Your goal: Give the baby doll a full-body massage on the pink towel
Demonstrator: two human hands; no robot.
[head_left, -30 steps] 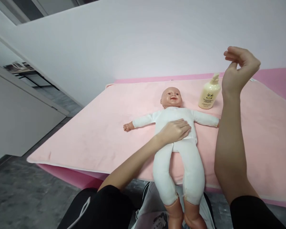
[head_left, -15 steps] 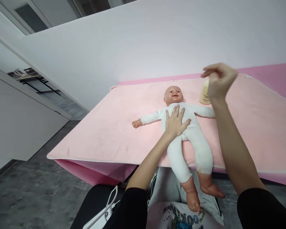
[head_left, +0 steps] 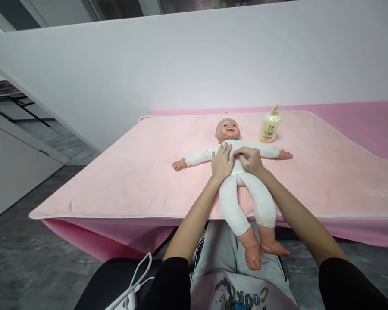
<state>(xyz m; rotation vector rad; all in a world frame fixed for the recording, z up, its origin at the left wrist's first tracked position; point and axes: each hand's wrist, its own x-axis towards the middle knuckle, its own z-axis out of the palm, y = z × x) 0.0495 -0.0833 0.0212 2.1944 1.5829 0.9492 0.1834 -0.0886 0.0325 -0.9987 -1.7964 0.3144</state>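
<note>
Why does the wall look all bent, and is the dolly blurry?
Head view: the wide lens bows the wall's top edge and stretches the corners; the doll, both hands and the bottle look sharp; the light is soft and even, with faint shadows and no glare.

doll (head_left: pixel 242 181): white suit | blanket (head_left: pixel 132 181): pink | bottle (head_left: pixel 270 127): cream (pale)

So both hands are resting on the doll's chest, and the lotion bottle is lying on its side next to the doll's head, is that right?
Not quite. In the head view the lotion bottle stands upright on the pink blanket, pump on top, beside the doll's head. The rest holds: the left hand and right hand both rest on the doll's chest.
</note>
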